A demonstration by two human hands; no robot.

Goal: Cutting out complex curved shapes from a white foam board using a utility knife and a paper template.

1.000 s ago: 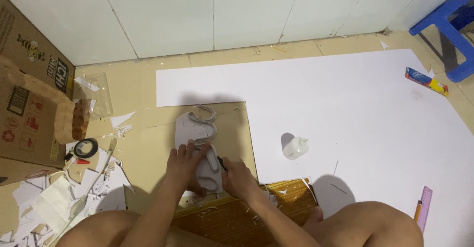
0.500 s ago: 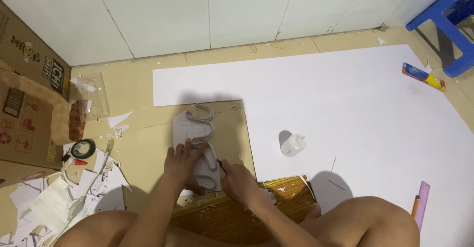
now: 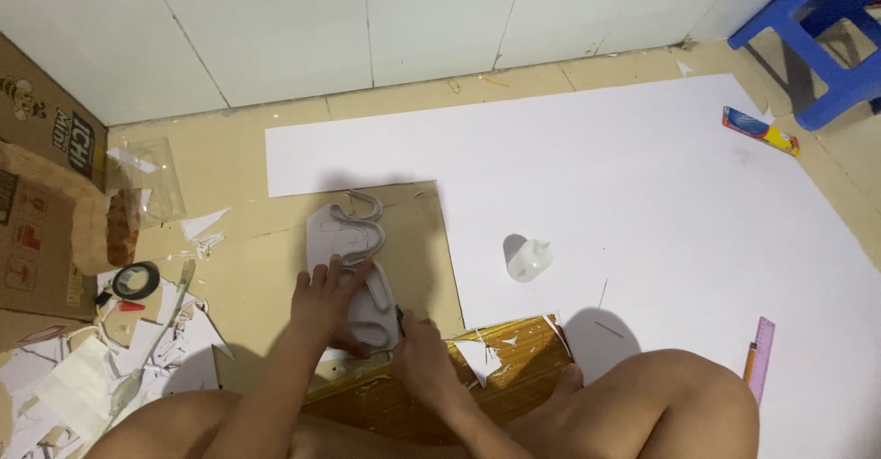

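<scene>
White foam cutout (image 3: 353,266) lies under the flat, spread left hand (image 3: 328,296); right hand (image 3: 418,353) pinches a dark cutter (image 3: 400,314).

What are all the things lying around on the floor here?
White cut-out shape: one, on the brown cardboard sheet.
Cardboard sheet: one, brown, on the floor's middle.
Big paper: one, white, spread across the floor.
Small bottle: one, clear, on the big paper.
Tape roll: one, black, at left.
Cardboard box: one, brown, far left.
Stool: one, blue, top right.
Ruler: one, pink, at right.
Left hand: pressing on the cut-out.
Right hand: holding a small dark tool, too hidden to tell which.
</scene>
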